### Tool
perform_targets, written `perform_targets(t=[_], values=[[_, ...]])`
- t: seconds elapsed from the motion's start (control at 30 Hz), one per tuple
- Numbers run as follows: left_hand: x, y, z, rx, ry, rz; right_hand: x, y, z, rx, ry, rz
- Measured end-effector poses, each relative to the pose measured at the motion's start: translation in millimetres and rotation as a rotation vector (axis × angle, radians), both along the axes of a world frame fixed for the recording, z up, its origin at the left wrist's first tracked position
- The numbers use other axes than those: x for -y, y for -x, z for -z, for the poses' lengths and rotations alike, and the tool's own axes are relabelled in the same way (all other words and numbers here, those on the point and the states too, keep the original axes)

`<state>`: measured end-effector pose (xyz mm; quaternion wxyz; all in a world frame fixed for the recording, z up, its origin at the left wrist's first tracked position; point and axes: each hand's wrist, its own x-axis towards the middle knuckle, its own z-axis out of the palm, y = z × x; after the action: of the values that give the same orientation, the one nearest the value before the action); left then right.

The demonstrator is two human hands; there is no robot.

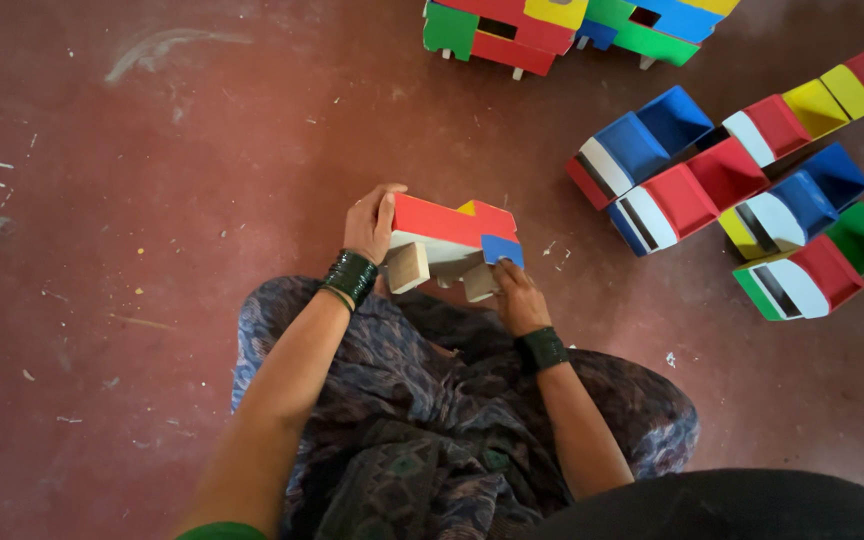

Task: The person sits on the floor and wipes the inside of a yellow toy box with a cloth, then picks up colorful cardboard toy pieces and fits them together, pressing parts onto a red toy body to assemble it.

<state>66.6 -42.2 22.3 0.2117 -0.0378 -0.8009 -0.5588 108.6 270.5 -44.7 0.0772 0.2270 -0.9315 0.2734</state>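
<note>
Hands (442,265) — both gripping toy truck (455,236)

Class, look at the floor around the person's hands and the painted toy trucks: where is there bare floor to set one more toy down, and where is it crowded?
Bare red floor stretches left of the left hand and ahead of the held toy truck, up to the stacked trucks at the top edge. A narrower strip lies between the right hand and the cluster of trucks on the right, which is crowded.

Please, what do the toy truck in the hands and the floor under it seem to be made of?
The toy truck, held by the left hand and the right hand, looks like wood: its bare wheels show pale unpainted grain, and the body carries glossy red, yellow, blue and white paint. The floor seems red-coated cement, matte, scuffed with white marks.
</note>
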Motion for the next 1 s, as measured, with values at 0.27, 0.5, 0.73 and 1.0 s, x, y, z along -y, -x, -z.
perform_targets(t=[0.27,0.5,0.73,1.0], values=[[0.8,2.2,3.4,0.022,-0.034,-0.01,-1.4,-8.4,-10.4,0.044,-0.028,0.187],[7.4,11.3,10.9,0.046,-0.073,0.003,-33.3,17.8,-4.6,-0.042,0.198,0.251],[-4.2,5.5,-7.7,-0.017,0.043,0.1,-30.2,39.1,11.5,-0.04,0.299,0.263],[-16.5,-5.2,-24.6,-0.088,0.242,0.193,15.5,16.2,-3.2,-0.049,0.293,0.082]])
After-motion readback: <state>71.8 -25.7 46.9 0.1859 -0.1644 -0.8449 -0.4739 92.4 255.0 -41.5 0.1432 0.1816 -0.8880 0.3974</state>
